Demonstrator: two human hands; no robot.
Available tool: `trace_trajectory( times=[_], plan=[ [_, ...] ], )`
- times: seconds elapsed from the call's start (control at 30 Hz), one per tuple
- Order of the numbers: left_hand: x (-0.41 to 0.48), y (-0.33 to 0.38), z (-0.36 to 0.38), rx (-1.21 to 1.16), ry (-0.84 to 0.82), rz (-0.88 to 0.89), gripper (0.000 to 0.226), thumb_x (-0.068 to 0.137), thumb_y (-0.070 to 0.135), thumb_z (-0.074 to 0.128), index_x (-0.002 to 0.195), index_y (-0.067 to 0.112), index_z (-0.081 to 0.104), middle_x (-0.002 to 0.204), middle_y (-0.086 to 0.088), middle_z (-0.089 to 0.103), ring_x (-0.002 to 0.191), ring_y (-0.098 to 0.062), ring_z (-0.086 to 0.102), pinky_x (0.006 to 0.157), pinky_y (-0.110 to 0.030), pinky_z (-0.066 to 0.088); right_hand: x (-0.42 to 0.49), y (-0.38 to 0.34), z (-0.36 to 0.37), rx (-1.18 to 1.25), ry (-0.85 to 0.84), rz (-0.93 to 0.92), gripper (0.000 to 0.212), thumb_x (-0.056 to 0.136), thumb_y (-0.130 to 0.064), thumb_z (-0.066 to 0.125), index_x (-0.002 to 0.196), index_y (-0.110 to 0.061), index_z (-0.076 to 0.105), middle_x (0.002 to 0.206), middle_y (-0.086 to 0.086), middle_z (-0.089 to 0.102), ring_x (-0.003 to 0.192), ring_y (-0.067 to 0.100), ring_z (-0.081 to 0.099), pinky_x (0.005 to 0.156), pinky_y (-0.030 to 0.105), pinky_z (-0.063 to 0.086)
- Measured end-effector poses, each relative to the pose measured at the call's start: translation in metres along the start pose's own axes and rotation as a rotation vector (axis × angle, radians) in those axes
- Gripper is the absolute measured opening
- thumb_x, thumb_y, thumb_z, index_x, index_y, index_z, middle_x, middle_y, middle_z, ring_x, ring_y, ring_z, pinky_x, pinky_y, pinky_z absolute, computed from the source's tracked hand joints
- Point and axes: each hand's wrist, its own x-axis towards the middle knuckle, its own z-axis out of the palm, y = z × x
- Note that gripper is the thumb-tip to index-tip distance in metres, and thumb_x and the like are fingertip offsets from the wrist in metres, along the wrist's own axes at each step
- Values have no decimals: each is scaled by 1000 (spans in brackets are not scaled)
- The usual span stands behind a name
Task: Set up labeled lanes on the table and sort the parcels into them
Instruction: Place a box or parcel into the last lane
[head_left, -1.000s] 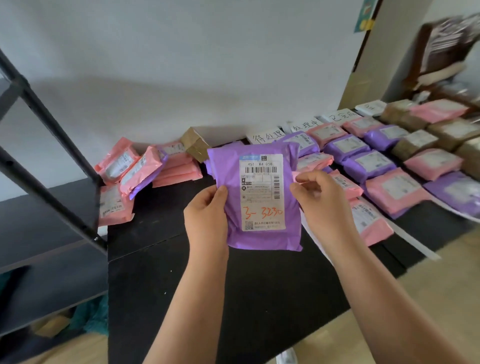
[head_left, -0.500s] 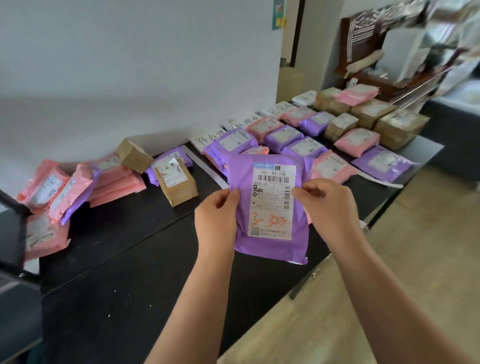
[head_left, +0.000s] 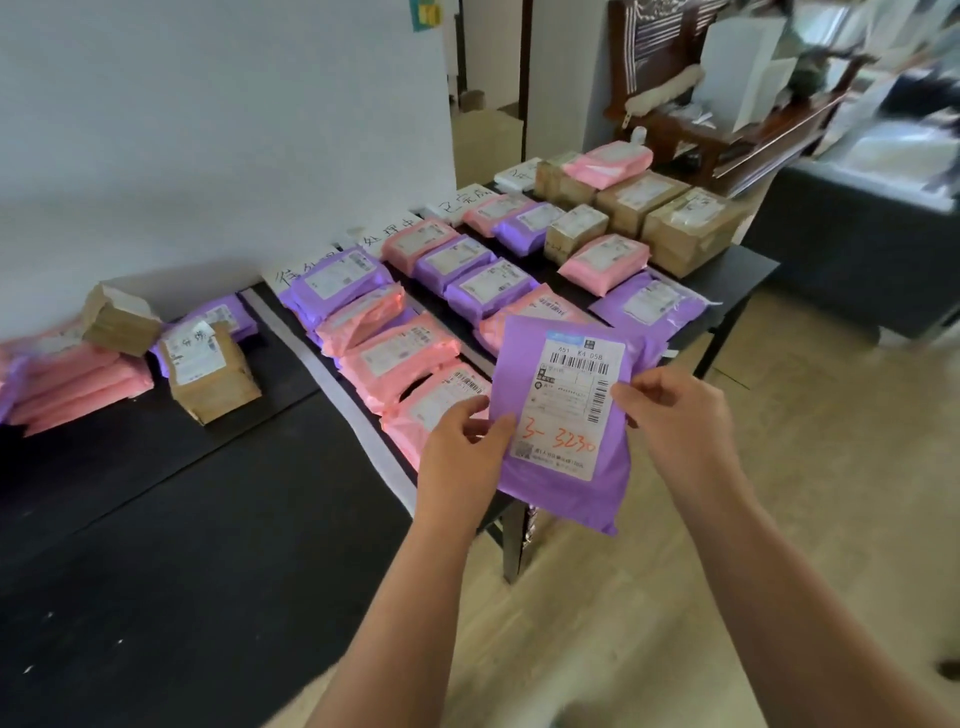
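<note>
Pinching sides of purple parcel (head_left: 562, 415), left hand (head_left: 462, 449), right hand (head_left: 670, 415) — long axis upright, label facing camera.

The purple mailer (head_left: 558, 493) is thin plastic film, smooth, creased and faintly glossy. Its paper label (head_left: 569, 410) is white and matt. The pink mailers (head_left: 400, 358) are the same soft plastic with a slight sheen. The boxes (head_left: 639, 200) are brown matt cardboard. The table (head_left: 182, 545) has a black matt top. The lane strip (head_left: 332, 384) is white paper. The floor (head_left: 779, 467) is pale, wood-look boards.
</note>
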Motion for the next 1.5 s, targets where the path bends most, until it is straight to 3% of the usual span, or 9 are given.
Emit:
trace_trajectory(
  times=[0.13, 0.23, 0.47, 0.73, 0.9, 1.0, 1.13, 1.37, 1.5],
  plan=[
    [7, -3, 30, 71, 33, 5, 20, 94, 19, 64, 113, 23, 63, 94, 16, 65, 85, 1, 61, 63, -13, 45, 27, 25, -12, -2, -19, 59, 3, 87, -16, 71, 87, -12, 71, 84, 2, 74, 82, 24, 71, 83, 45, 57],
    [25, -1, 40, 157, 76, 12, 15, 93, 17, 64, 105, 26, 63, 93, 17, 66, 83, 2, 60, 60, -11, 41, 46, 36, -9, -3, -53, 100, 4, 88, -13, 71, 89, -9, 70, 85, 5, 74, 78, 22, 69, 74, 36, 55],
    [96, -1, 50, 271, 109, 59, 14, 93, 21, 66, 107, 24, 64, 90, 16, 63, 79, 1, 57, 63, -12, 41, 103, 43, 18, -46, -101, 163, 5, 89, -12, 69, 84, -9, 70, 78, 3, 71, 72, 18, 65, 65, 28, 46],
    [183, -4, 87, 399, 57, 81, 36, 92, 23, 66, 127, 16, 60, 121, 0, 64, 112, -21, 58, 95, -39, 49, 172, 62, 35, -7, -41, 344, 16, 91, -5, 63, 75, -6, 65, 69, 6, 68, 64, 19, 61, 59, 27, 44],
    [206, -15, 123, 495, 47, 94, 43, 92, 17, 65, 134, 15, 55, 134, -5, 54, 124, -24, 45, 98, -32, 39, 201, 91, 36, 12, 17, 445, 12, 88, -2, 61, 83, 8, 66, 65, 7, 64, 64, 23, 54, 66, 34, 44],
    [213, -25, 149, 547, -24, 99, 38, 92, 12, 62, 130, 11, 58, 133, -6, 55, 125, -26, 45, 104, -31, 32, 225, 109, 36, -49, 12, 498, 15, 89, -2, 58, 87, 12, 65, 68, 11, 62, 64, 22, 51, 62, 30, 42],
    [214, -39, 179, 687, -113, 112, 38, 95, 13, 57, 133, 12, 56, 139, -4, 52, 130, -26, 43, 108, -33, 31, 251, 135, 35, -151, -95, 570, 17, 91, -3, 57, 88, 10, 68, 72, 11, 63, 66, 21, 51, 54, 27, 38],
    [215, -57, 214, 858, -230, 40, 43, 102, 21, 43, 145, 18, 45, 153, -2, 37, 135, -22, 40, 111, -32, 32, 275, 163, 30, -149, -270, 586, 25, 89, 3, 54, 68, -6, 65, 67, 5, 67, 69, 22, 58, 72, 34, 50],
    [220, -64, 223, 942, -240, 0, 50, 102, 34, 42, 150, 21, 34, 161, -4, 22, 145, -24, 26, 118, -35, 23, 288, 162, 24, -346, -431, 424, 11, 92, -8, 58, 81, -10, 57, 82, 6, 61, 70, 20, 57, 55, 26, 42]
  ],
)
